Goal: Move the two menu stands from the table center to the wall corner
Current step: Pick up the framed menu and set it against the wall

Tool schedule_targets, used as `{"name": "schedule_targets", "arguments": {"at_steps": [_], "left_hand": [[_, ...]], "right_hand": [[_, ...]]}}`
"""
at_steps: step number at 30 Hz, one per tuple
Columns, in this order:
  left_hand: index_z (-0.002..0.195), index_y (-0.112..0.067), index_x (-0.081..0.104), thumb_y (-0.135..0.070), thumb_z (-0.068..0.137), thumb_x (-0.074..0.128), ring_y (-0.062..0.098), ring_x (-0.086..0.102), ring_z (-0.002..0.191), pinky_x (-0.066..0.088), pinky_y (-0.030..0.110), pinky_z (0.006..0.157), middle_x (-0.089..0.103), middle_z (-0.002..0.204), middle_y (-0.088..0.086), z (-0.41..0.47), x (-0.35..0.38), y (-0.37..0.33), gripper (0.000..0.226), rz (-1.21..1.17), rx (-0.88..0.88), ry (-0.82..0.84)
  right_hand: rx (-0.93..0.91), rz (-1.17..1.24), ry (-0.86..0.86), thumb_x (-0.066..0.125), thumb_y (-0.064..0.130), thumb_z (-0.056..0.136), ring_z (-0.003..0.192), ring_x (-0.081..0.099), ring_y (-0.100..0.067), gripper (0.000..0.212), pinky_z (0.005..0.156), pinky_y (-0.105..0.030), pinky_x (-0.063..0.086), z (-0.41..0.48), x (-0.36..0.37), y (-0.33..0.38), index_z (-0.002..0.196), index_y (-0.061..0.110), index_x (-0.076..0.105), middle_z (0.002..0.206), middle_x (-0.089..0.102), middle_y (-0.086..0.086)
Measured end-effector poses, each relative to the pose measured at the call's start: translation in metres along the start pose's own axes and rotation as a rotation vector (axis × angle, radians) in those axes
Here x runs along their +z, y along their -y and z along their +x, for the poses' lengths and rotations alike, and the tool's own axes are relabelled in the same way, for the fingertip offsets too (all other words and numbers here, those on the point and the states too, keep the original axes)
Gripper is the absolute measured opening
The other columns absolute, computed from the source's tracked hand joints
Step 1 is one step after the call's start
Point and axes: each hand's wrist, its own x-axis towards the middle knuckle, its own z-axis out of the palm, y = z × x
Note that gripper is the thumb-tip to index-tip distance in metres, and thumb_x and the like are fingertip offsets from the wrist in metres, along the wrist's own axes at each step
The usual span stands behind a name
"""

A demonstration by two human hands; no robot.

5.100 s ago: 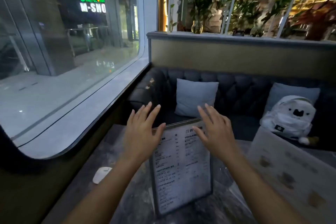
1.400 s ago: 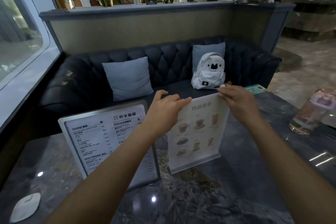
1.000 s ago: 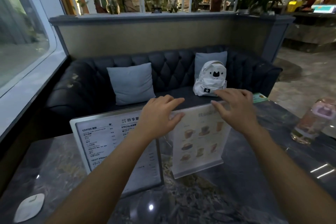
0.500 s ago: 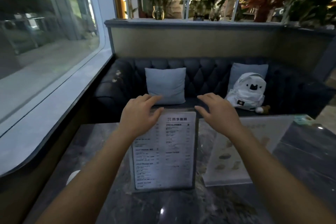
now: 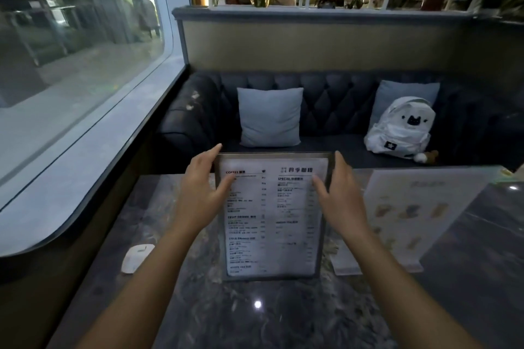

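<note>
Because the framed menu stand (image 5: 272, 215) stands mid-table, I clasp its upper edges with my left hand (image 5: 200, 195) and right hand (image 5: 338, 198), fingers closed on the frame; the picture menu stand (image 5: 411, 218) waits beside it.

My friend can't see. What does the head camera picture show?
Two bare hands, left hand and right hand, clasp the sides of a metal-framed text menu stand on a dark marble table. A clear acrylic picture menu stand stands to its right.

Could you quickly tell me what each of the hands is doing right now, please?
Left hand: closed on the left edge of the metal-framed black-and-white text menu stand.
Right hand: closed on the same stand's right edge.
</note>
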Motion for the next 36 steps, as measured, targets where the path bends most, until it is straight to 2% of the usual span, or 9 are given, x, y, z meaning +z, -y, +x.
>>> {"name": "schedule_targets", "arguments": {"at_steps": [4,7,11,14,16,20,24,29,36], "left_hand": [[0.138,-0.032,0.027,-0.031,0.082,0.064,0.008,0.044,0.116,0.038,0.033,0.095,0.048,0.125,-0.006,-0.025,0.014,0.019,0.067,-0.164,-0.200,-0.025],[0.136,-0.028,0.033,-0.029,0.085,0.061,0.015,0.051,0.110,0.043,0.034,0.093,0.050,0.121,-0.002,-0.041,0.019,0.029,0.058,-0.306,-0.310,0.008],[0.129,-0.034,0.043,-0.025,0.088,0.057,0.004,0.059,0.097,0.045,0.019,0.076,0.060,0.105,-0.004,-0.060,0.026,0.046,0.044,-0.485,-0.459,0.008],[0.125,-0.028,0.051,-0.020,0.088,0.058,0.005,0.062,0.087,0.048,0.020,0.074,0.063,0.092,-0.002,-0.068,0.028,0.053,0.039,-0.501,-0.485,0.042],[0.119,-0.029,0.054,-0.014,0.088,0.057,0.012,0.062,0.087,0.053,0.025,0.073,0.063,0.090,0.003,-0.068,0.033,0.055,0.035,-0.544,-0.522,0.079],[0.112,-0.021,0.058,-0.002,0.088,0.053,0.012,0.060,0.079,0.054,0.018,0.058,0.059,0.087,0.003,-0.071,0.040,0.060,0.031,-0.554,-0.550,0.122],[0.091,-0.038,0.058,-0.003,0.088,0.052,0.014,0.058,0.079,0.053,0.022,0.058,0.058,0.086,0.003,-0.069,0.041,0.061,0.035,-0.509,-0.522,0.171],[0.082,-0.039,0.057,0.000,0.087,0.051,0.013,0.055,0.071,0.048,0.031,0.059,0.056,0.080,-0.004,-0.068,0.042,0.054,0.040,-0.508,-0.537,0.136],[0.081,-0.037,0.057,0.002,0.087,0.051,0.006,0.057,0.071,0.051,0.013,0.051,0.057,0.080,-0.005,-0.089,0.026,0.044,0.040,-0.485,-0.537,0.053]], "right_hand": [[0.095,0.199,0.044,0.050,0.037,0.089,0.125,0.043,-0.025,0.058,0.102,-0.050,0.040,-0.019,0.020,-0.014,0.137,0.019,0.023,0.140,0.043,-0.009],[0.134,0.312,-0.007,0.050,0.036,0.089,0.114,0.050,-0.021,0.046,0.095,-0.048,0.046,-0.037,0.032,-0.025,0.128,0.023,0.031,0.128,0.051,-0.005],[0.220,0.272,0.024,0.043,0.045,0.089,0.107,0.053,-0.022,0.040,0.084,-0.039,0.047,-0.053,0.055,-0.045,0.122,0.023,0.036,0.121,0.054,-0.003],[0.263,0.268,0.021,0.039,0.046,0.090,0.101,0.056,-0.025,0.036,0.076,-0.038,0.048,-0.059,0.059,-0.053,0.116,0.021,0.040,0.112,0.055,-0.003],[0.269,0.277,0.013,0.039,0.040,0.093,0.101,0.056,-0.026,0.035,0.077,-0.036,0.044,-0.057,0.062,-0.059,0.118,0.017,0.041,0.114,0.056,-0.008],[0.261,0.262,0.008,0.036,0.032,0.095,0.103,0.054,-0.028,0.032,0.077,-0.036,0.041,-0.057,0.065,-0.066,0.120,0.013,0.043,0.118,0.057,-0.013],[0.283,0.246,-0.002,0.035,0.024,0.096,0.093,0.055,-0.026,0.023,0.072,-0.034,0.037,-0.051,0.065,-0.069,0.111,0.012,0.048,0.109,0.060,-0.013],[0.335,0.173,-0.018,0.037,0.020,0.095,0.085,0.054,-0.026,0.019,0.068,-0.038,0.040,-0.046,0.066,-0.069,0.106,0.010,0.049,0.104,0.062,-0.016],[0.293,0.242,-0.018,0.041,0.017,0.093,0.084,0.050,-0.020,0.015,0.071,-0.036,0.039,-0.052,0.063,-0.058,0.102,0.014,0.052,0.094,0.055,0.000]]}}
